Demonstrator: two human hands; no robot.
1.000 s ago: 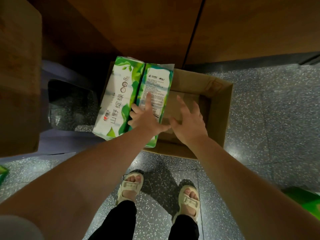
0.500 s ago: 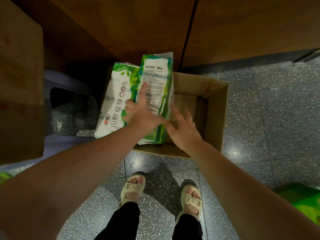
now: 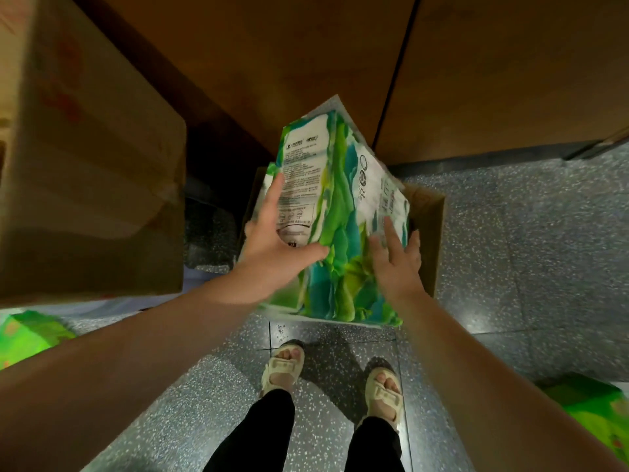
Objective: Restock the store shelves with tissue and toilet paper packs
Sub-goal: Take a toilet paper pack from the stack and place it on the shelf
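Two hands hold one green-and-white tissue pack (image 3: 340, 212) above an open cardboard box (image 3: 429, 233) that stands on the speckled grey floor (image 3: 527, 250). The left hand (image 3: 275, 247) presses flat against the pack's left face, fingers straight and spread, thumb stretched across toward the green middle strip. The right hand (image 3: 396, 260) lies on the right face, fingers likewise straight and spread, so the pack is squeezed between two flat palms rather than wrapped by curled fingers. The pack is tilted, its top end leaning away toward the wooden panels (image 3: 272, 63) behind. Its left face carries a block of small black print with a few symbols and what looks like a barcode strip near the thumb; the letters are too small and smeared to read. On the right face a row of round marks and a figure that looks like an "8" can be made out, with blurred red and black characters below them. A second pack's white edge (image 3: 262, 195) shows just behind the left hand, in the box. A large cardboard carton (image 3: 85, 165) fills the left side, with faded red printing that cannot be read. Green packages lie at the lower left (image 3: 30, 335) and lower right (image 3: 592, 410). Below, two feet in pale sandals (image 3: 284, 367) stand on the floor.
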